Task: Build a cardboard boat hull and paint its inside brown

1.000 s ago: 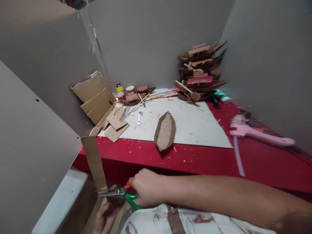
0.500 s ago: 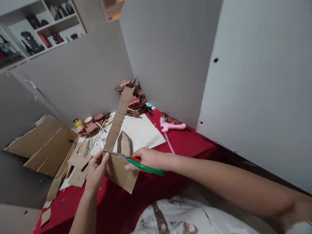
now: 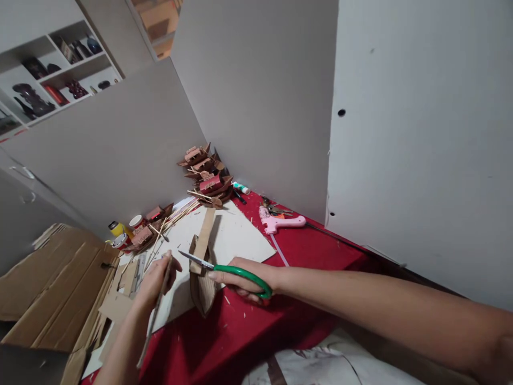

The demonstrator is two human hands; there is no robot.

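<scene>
My right hand is wrapped round the green handles of a pair of scissors, whose blades look closed and point left. My left hand grips a piece of cardboard, seen nearly edge-on along the palm and wrist. Between the hands, a cardboard boat hull sits at the front of a white board. A narrow cardboard strip is over the hull, partly behind the blades; whether it rests on the hull I cannot tell.
A pink glue gun lies on the red cloth at right. Several model boats stand in the back corner. Folded cardboard leans at left. Sticks, paint pots and a yellow bottle line the back.
The long strip has come away from the cardboard piece and dropped toward the hull. My left hand has turned the remaining piece edge-on. The scissors have closed, and the view has shifted.
</scene>
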